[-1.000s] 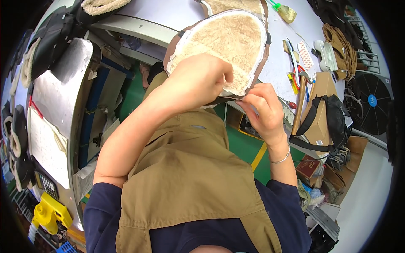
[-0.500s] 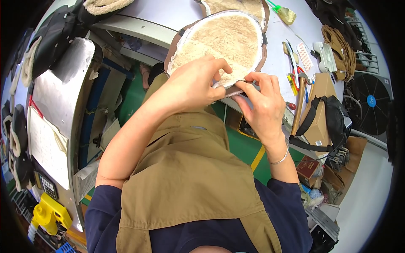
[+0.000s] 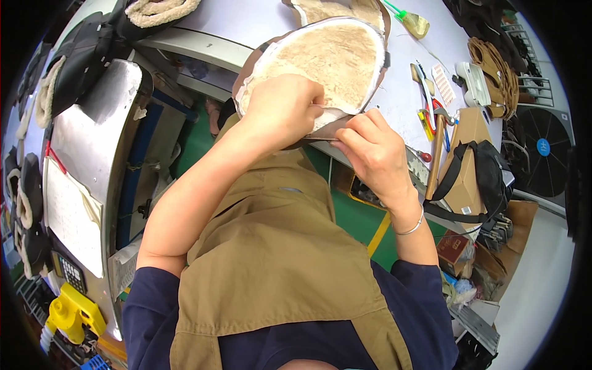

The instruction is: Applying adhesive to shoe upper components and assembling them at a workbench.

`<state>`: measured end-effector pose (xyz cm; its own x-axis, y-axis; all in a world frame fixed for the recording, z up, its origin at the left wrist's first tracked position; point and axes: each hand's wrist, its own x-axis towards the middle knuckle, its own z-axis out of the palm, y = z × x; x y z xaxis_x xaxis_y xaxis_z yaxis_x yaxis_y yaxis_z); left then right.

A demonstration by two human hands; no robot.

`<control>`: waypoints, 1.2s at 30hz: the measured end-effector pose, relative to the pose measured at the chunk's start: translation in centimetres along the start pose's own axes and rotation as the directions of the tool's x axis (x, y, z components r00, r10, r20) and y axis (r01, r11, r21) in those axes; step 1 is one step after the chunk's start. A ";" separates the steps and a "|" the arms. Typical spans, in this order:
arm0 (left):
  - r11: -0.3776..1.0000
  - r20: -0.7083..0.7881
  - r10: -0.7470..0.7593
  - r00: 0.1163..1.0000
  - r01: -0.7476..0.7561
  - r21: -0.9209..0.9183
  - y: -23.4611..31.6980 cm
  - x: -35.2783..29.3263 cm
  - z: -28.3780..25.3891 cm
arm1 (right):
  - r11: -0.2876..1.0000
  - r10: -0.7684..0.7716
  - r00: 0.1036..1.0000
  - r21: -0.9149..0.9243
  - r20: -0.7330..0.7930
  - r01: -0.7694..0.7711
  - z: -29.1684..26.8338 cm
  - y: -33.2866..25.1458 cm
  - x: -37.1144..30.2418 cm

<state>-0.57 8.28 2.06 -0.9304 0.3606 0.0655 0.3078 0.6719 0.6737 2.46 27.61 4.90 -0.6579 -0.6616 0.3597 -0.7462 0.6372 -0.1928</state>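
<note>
An oval fleece-lined piece with a brown outer edge and a white border lies at the near edge of the table. My left hand is curled over its near-left side, the closed fingers gripping the rim. Just to the right, my right hand pinches the brown edge band between thumb and fingers. A short stretch of this band and the white border shows between the hands. The fingertips of my left hand are partly hidden. A second fleece-lined piece lies behind the first.
To the right on the table lie a hammer, a brush, a white device and a cardboard box with a black bag against it. A green-tipped bottle lies farther back. At left stands a metal-topped machine.
My left fingers have curled tighter over the rim. My right hand has shifted a little left and toward me, and more of the brown band shows between the hands.
</note>
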 end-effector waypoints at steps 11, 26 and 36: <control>0.940 -0.082 -0.201 0.976 0.169 -0.297 -1.2 -0.9 -0.4 | 0.991 -0.129 0.989 0.032 0.071 0.127 -1.2 -0.7 1.6; 0.975 -0.076 -0.058 0.995 0.040 -0.219 -1.2 -0.9 -0.9 | 0.991 -0.131 0.963 0.010 0.236 0.132 -0.9 -0.1 1.7; 0.947 -0.113 -0.141 0.983 0.101 -0.305 -1.3 -1.6 0.4 | 0.983 -0.177 0.941 0.006 0.288 0.184 -1.3 -0.9 2.4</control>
<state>0.60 7.05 0.75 -0.9811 0.1864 0.0525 0.1368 0.4751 0.8693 1.66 25.99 7.13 -0.5161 -0.8494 0.1102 -0.8548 0.5027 -0.1286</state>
